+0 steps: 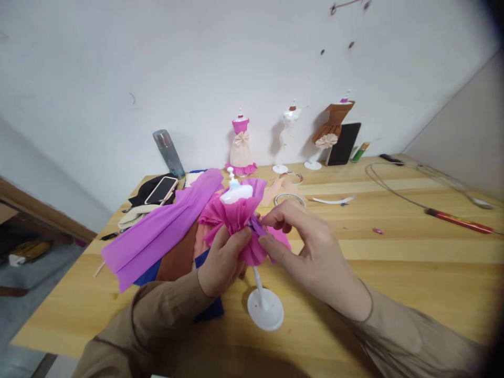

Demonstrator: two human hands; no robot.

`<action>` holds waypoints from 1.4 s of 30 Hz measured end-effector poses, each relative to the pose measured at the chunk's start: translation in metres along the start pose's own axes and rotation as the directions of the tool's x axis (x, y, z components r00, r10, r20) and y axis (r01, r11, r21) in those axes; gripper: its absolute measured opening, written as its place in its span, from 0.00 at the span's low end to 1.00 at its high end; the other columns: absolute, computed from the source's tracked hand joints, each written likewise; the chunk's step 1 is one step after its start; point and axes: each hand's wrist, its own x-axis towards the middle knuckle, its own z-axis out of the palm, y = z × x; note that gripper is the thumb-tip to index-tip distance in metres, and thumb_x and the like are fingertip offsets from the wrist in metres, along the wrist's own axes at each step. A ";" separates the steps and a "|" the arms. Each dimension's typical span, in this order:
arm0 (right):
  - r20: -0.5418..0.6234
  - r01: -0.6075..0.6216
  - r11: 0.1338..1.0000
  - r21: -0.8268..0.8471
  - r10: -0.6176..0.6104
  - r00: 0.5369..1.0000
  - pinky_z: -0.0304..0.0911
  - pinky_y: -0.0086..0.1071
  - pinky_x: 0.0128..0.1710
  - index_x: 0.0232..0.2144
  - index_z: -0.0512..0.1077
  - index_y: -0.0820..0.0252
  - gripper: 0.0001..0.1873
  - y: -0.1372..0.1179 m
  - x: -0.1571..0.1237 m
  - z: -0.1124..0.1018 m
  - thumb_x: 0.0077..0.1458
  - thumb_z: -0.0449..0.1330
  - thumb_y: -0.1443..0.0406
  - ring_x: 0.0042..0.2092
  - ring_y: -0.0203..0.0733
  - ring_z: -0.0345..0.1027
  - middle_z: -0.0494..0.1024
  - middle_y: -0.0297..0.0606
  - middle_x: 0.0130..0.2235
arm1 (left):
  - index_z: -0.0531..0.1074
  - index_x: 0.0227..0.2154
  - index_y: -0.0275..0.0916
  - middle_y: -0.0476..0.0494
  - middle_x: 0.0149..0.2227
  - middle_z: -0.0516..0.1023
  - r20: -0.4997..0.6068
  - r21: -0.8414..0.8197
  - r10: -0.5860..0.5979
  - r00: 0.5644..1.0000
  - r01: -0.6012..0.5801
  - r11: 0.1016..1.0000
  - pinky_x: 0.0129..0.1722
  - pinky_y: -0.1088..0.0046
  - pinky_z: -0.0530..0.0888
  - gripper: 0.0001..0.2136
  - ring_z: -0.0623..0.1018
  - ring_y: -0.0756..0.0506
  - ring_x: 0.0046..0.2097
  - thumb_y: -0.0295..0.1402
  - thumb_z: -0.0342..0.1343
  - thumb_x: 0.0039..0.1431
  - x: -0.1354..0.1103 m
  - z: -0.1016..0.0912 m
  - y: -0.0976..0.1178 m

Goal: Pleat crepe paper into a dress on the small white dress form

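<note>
A small white mannequin [237, 192] on a round stand [265, 310] leans in front of me, wrapped in a ruffled pink dress [227, 212] of thin crepe-like material. My left hand [223, 260] is closed round the dress at its waist, thumb pressed on the front. From the right, my right hand [311, 244] pinches at a narrow purple strip [258, 227] at the dress's side, index finger and thumb bent towards each other. The strip's far end is hidden among the folds. A long purple sheet [169, 226] lies left of the mannequin, over brown and blue pieces.
Three small mannequins stand along the wall: one in a pink and cream dress [241, 149], one nearly bare [284, 142], one in brown [334, 123]. Around them are a bottle [169, 152], a phone [161, 190], a tape roll [290, 200] and a corded red tool [459, 220].
</note>
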 end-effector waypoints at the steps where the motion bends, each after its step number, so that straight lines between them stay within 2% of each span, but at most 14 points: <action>1: 0.004 -0.017 1.000 -0.006 0.017 1.000 0.59 0.34 0.32 0.27 0.66 0.57 0.06 0.000 0.000 0.001 0.55 0.60 0.65 0.32 0.39 0.63 0.69 0.34 0.28 | 0.72 0.33 0.39 0.51 0.24 0.71 0.011 0.018 0.021 1.000 -0.021 1.000 0.30 0.72 0.72 0.12 0.74 0.48 0.28 0.41 0.63 0.53 -0.001 -0.001 -0.001; 5: 0.017 -0.074 0.997 -0.034 0.075 0.997 0.55 0.32 0.29 0.23 0.62 0.56 0.11 0.003 0.001 0.003 0.54 0.59 0.67 0.28 0.36 0.59 0.65 0.31 0.24 | 0.74 0.36 0.38 0.48 0.33 0.76 0.100 0.081 0.114 0.988 -0.122 0.989 0.38 0.71 0.72 0.11 0.74 0.47 0.36 0.39 0.63 0.56 -0.003 -0.005 -0.007; 9: 0.002 -0.044 0.997 -0.064 0.044 0.999 0.53 0.32 0.27 0.20 0.60 0.56 0.12 0.002 0.002 0.001 0.51 0.57 0.71 0.26 0.35 0.58 0.64 0.30 0.22 | 0.75 0.38 0.38 0.47 0.35 0.76 0.135 0.117 0.059 0.989 -0.075 0.990 0.41 0.70 0.71 0.11 0.73 0.46 0.38 0.39 0.63 0.55 -0.003 -0.009 -0.010; 11: 0.015 -0.100 0.995 -0.012 0.100 0.995 0.53 0.32 0.26 0.19 0.60 0.56 0.12 0.000 0.003 0.000 0.51 0.56 0.70 0.26 0.35 0.58 0.64 0.31 0.21 | 0.75 0.36 0.38 0.47 0.34 0.75 0.114 0.116 0.034 0.993 -0.047 0.992 0.40 0.70 0.70 0.11 0.72 0.47 0.37 0.39 0.63 0.54 -0.003 -0.008 -0.009; 13: 0.056 -0.207 0.973 0.106 0.202 0.978 0.53 0.31 0.25 0.18 0.60 0.56 0.12 0.000 0.004 -0.002 0.51 0.56 0.68 0.24 0.35 0.57 0.63 0.30 0.20 | 0.74 0.32 0.37 0.49 0.31 0.73 0.092 0.079 0.010 0.996 -0.017 0.997 0.37 0.70 0.70 0.10 0.71 0.48 0.34 0.38 0.64 0.51 -0.003 -0.003 -0.006; 17: 0.175 -0.385 0.861 0.333 0.345 0.922 0.53 0.31 0.23 0.18 0.61 0.56 0.13 0.000 0.009 -0.006 0.50 0.58 0.62 0.23 0.34 0.55 0.62 0.30 0.20 | 0.74 0.31 0.37 0.48 0.29 0.74 0.116 -0.046 -0.051 0.992 0.056 0.997 0.39 0.67 0.71 0.13 0.74 0.46 0.35 0.39 0.66 0.47 -0.003 0.007 0.002; 22: 0.207 -0.431 0.807 0.403 0.379 0.902 0.52 0.30 0.23 0.17 0.62 0.56 0.14 0.000 0.011 -0.007 0.50 0.60 0.61 0.23 0.33 0.53 0.61 0.29 0.20 | 0.75 0.30 0.37 0.46 0.30 0.77 0.154 -0.057 -0.044 0.987 0.054 0.997 0.44 0.64 0.72 0.11 0.77 0.43 0.38 0.39 0.65 0.50 -0.003 0.010 0.006; 27: 0.217 -0.465 0.781 0.417 0.411 0.885 0.54 0.30 0.22 0.19 0.64 0.56 0.12 -0.002 0.008 -0.006 0.48 0.61 0.60 0.23 0.33 0.55 0.62 0.29 0.20 | 0.76 0.32 0.38 0.47 0.29 0.77 0.129 -0.083 -0.011 0.992 0.022 0.996 0.43 0.64 0.74 0.09 0.78 0.42 0.39 0.37 0.64 0.49 -0.003 0.013 0.010; 29: 0.193 -0.449 0.789 0.419 0.406 0.893 0.54 0.30 0.22 0.19 0.64 0.56 0.12 -0.003 0.007 -0.005 0.48 0.61 0.60 0.23 0.33 0.55 0.62 0.29 0.20 | 0.75 0.31 0.38 0.48 0.28 0.77 0.125 -0.098 -0.008 0.992 0.021 0.995 0.43 0.65 0.74 0.08 0.78 0.42 0.39 0.35 0.64 0.49 -0.004 0.014 0.011; 35: 0.108 -0.336 0.883 0.328 0.318 0.942 0.53 0.31 0.22 0.20 0.66 0.56 0.11 -0.006 0.002 0.001 0.51 0.61 0.61 0.23 0.35 0.57 0.65 0.31 0.20 | 0.74 0.28 0.37 0.49 0.26 0.74 0.123 -0.120 -0.028 0.992 0.042 0.992 0.40 0.68 0.73 0.07 0.75 0.47 0.33 0.33 0.64 0.48 -0.006 0.015 0.015; 39: 0.011 -0.228 0.952 0.204 0.231 0.973 0.52 0.32 0.23 0.19 0.63 0.55 0.15 -0.007 0.000 0.001 0.52 0.63 0.61 0.23 0.35 0.55 0.63 0.30 0.20 | 0.74 0.29 0.37 0.50 0.27 0.72 0.130 -0.045 -0.004 0.992 0.010 0.999 0.36 0.71 0.71 0.04 0.73 0.49 0.32 0.32 0.62 0.54 -0.009 0.012 0.015; 42: -0.017 -0.185 0.974 0.133 0.189 0.982 0.50 0.32 0.22 0.17 0.59 0.55 0.19 -0.008 0.000 0.001 0.51 0.63 0.62 0.22 0.34 0.51 0.59 0.29 0.18 | 0.75 0.34 0.37 0.49 0.30 0.75 0.187 0.037 0.013 0.982 -0.020 0.999 0.42 0.70 0.71 0.05 0.73 0.48 0.37 0.33 0.61 0.57 -0.010 0.007 0.012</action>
